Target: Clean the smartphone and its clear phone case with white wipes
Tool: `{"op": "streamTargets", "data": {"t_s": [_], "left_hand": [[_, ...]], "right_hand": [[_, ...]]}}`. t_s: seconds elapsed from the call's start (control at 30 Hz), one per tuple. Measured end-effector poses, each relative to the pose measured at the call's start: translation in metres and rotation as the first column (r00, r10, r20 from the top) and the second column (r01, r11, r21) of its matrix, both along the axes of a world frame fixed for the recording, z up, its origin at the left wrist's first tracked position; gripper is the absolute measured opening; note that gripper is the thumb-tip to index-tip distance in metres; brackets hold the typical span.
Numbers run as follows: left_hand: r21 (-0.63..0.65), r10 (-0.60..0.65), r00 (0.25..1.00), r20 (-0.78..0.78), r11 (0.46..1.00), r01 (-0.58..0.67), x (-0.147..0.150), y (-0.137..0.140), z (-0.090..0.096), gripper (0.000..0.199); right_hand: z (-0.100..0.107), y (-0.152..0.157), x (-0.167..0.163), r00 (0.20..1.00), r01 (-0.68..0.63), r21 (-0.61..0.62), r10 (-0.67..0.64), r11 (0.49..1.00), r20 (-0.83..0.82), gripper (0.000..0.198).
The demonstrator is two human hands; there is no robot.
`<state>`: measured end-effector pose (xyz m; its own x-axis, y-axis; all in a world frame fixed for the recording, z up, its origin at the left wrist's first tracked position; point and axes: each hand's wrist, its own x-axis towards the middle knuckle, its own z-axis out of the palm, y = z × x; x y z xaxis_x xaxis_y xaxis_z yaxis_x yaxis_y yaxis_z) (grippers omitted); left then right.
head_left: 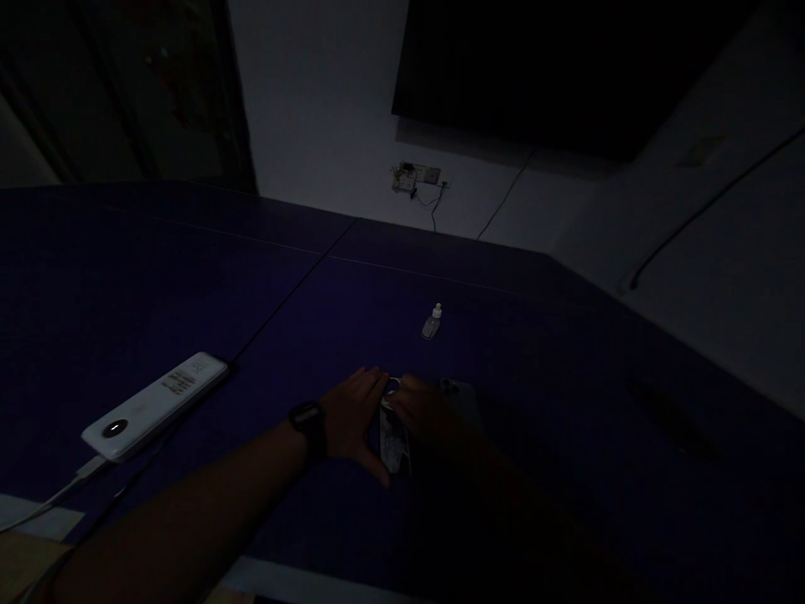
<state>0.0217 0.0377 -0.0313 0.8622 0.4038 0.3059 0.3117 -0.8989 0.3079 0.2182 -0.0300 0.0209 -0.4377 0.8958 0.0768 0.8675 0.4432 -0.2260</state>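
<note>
On the dark blue table lies a slim flat piece with a grey marbled pattern, like a phone case (392, 445). My left hand (353, 415), with a black watch (309, 424) on the wrist, rests along its left side, fingers stretched out and thumb spread near its lower end. Over its upper part, my right hand (424, 409) is closed, fingers bent around a small pale thing (388, 401) too dim to name. A grey phone (462, 403) with camera lenses lies just right of that hand. Beyond both hands is a small bottle with a white dropper top (432, 322).
A white power bank (157, 407) with a lit display lies at the left, a white cable (54, 501) plugged into it. A long dark object (670, 419) lies far right. Behind the table are wall sockets (418, 174) and a large black screen (553, 75). The light is very low.
</note>
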Motion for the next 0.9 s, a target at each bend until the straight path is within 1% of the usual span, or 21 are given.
{"op": "streamTargets", "data": {"t_s": [0.07, 0.13, 0.2, 0.27, 0.33, 0.43, 0.5, 0.53, 0.57, 0.63, 0.73, 0.8, 0.9], "left_hand": [[0.001, 0.001, 1.000, -0.020, 1.000, -0.001, 0.000, 0.001, -0.001, 0.147], [0.002, 0.007, 0.999, -0.037, 1.000, -0.007, 0.001, 0.001, -0.001, 0.151], [-0.002, 0.014, 0.999, -0.048, 1.000, -0.014, 0.001, 0.001, -0.001, 0.153], [-0.012, 0.014, 0.998, -0.058, 1.000, -0.015, 0.000, 0.000, 0.002, 0.153], [-0.021, 0.011, 0.998, -0.064, 1.000, -0.012, -0.002, -0.002, 0.006, 0.149], [-0.020, 0.005, 0.997, -0.071, 1.000, -0.007, -0.003, -0.005, 0.012, 0.146], [-0.018, 0.010, 0.997, -0.077, 1.000, -0.011, -0.003, -0.006, 0.013, 0.147], [-0.018, 0.013, 0.997, -0.077, 1.000, -0.015, -0.003, -0.005, 0.013, 0.148], [-0.018, 0.017, 0.997, -0.076, 1.000, -0.018, -0.002, -0.005, 0.011, 0.149], [-0.015, 0.021, 0.997, -0.071, 1.000, -0.022, -0.001, -0.002, 0.005, 0.151], [-0.007, 0.029, 0.998, -0.058, 1.000, -0.029, 0.002, 0.001, -0.004, 0.155], [0.000, 0.024, 0.999, -0.044, 1.000, -0.024, 0.002, 0.002, -0.006, 0.154], [0.007, 0.002, 1.000, -0.019, 1.000, -0.002, 0.000, 0.000, -0.002, 0.150]], "right_hand": [[0.002, -0.002, -0.002, 0.998, -0.067, -0.018, 0.067, 0.998, -0.004, 0.020], [0.004, -0.005, 0.002, 0.995, -0.096, -0.029, 0.096, 0.995, -0.007, 0.016], [0.004, -0.005, 0.008, 0.998, -0.057, -0.016, 0.057, 0.998, -0.005, 0.017], [0.002, -0.004, 0.010, 1.000, -0.012, 0.007, 0.012, 1.000, -0.002, 0.023], [-0.001, -0.001, 0.006, 1.000, 0.002, 0.022, -0.002, 1.000, 0.000, 0.029], [-0.003, 0.000, -0.002, 0.998, -0.063, -0.002, 0.063, 0.998, 0.001, 0.021], [0.000, -0.003, 0.000, 0.994, -0.113, -0.025, 0.112, 0.993, -0.007, 0.016], [0.002, -0.006, 0.004, 0.993, -0.118, -0.025, 0.117, 0.993, -0.017, 0.016], [0.005, -0.009, 0.009, 0.994, -0.100, -0.017, 0.100, 0.995, -0.034, 0.017], [0.009, -0.018, 0.019, 0.996, -0.026, 0.009, 0.026, 1.000, -0.083, 0.019], [0.008, -0.031, 0.024, 0.989, 0.049, 0.010, -0.048, 0.999, -0.141, 0.018], [0.002, -0.036, 0.018, 0.986, 0.049, 0.004, -0.048, 0.999, -0.158, 0.018], [-0.009, -0.035, 0.002, 0.990, 0.022, 0.022, -0.019, 1.000, -0.138, 0.023]]}}
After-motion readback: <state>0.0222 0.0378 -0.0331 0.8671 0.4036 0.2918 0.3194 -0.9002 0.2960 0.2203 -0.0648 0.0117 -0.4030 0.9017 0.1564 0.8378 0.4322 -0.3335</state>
